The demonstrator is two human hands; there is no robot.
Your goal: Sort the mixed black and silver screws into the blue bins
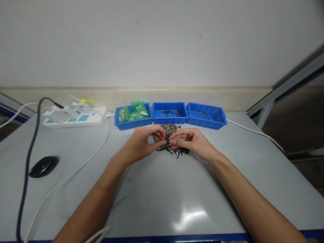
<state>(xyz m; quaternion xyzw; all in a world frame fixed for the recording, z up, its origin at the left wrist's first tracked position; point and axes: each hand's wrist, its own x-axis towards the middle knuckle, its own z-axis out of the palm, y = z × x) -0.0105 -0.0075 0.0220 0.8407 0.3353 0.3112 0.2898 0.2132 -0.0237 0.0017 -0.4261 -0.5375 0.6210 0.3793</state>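
A heap of small dark and silvery screws (171, 128) lies on the table, partly hidden by both hands. Over its left side, my left hand (148, 140) has its fingers curled toward the thumb. My right hand (191, 142) reaches in from the other side, thumb and fingertips pinched close together. The fingertips of the two hands nearly meet above the heap. Anything between them is too small to make out. Behind the heap, the middle blue bin (170, 118) contains several dark screws, and the right blue bin (207, 123) has a few small pieces in it.
Green plastic bags with pale parts fill the left blue bin (134, 125). A white power strip (97, 116) with plugged-in adapters stands back left. Cables, including a dark cable (29, 158), cross the left side near a black mouse (44, 166). The wall (162, 50) rises behind.
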